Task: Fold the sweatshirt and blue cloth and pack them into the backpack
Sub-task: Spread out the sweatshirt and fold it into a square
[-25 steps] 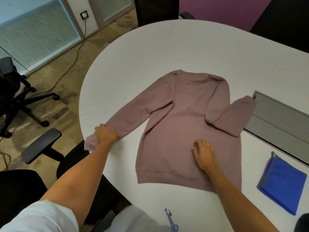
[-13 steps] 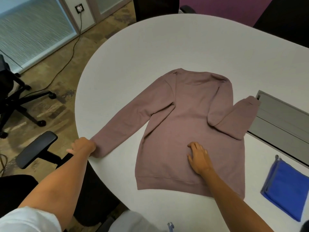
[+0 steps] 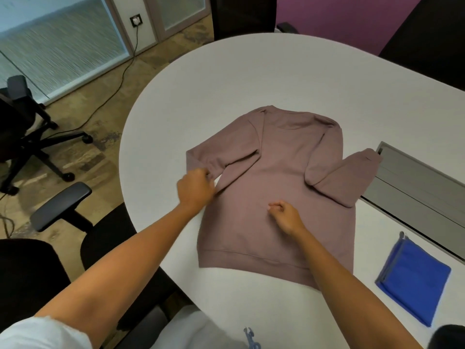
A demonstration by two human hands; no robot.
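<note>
Sweatshirt [image 3: 276, 197], mauve, lies flat on the white desk [image 3: 226, 84], collar away from the person, hem toward them.

Left hand [image 3: 195, 188]: fingers curled round the cuff end of the left sleeve [image 3: 221, 152], at the sweatshirt's left edge. That sleeve is doubled back on itself: it runs out from the shoulder to a fold near the desk's left rim, then returns toward the body, where the hand holds it. A small gap of white desk shows just right of the knuckles.

Right hand [image 3: 285, 216]: over the lower middle of the sweatshirt's body, fingers loosely curled, fingertips close together. Whether it pinches fabric or only rests on it, cannot tell.

Right sleeve [image 3: 347, 177]: bent at the elbow, forearm part lying across the body's right edge, cuff pointing to the far right and touching the corner of a grey panel [image 3: 412, 187] set into the desk.

Blue cloth [image 3: 415, 278]: folded to a rough rectangle, on the desk at right, near the person, apart from the sweatshirt.

Surroundings: black office chairs [image 3: 60, 205] at left on a brown floor; a cable runs to a wall socket [image 3: 136, 20]; frosted glass panels behind; purple wall at far right.
</note>
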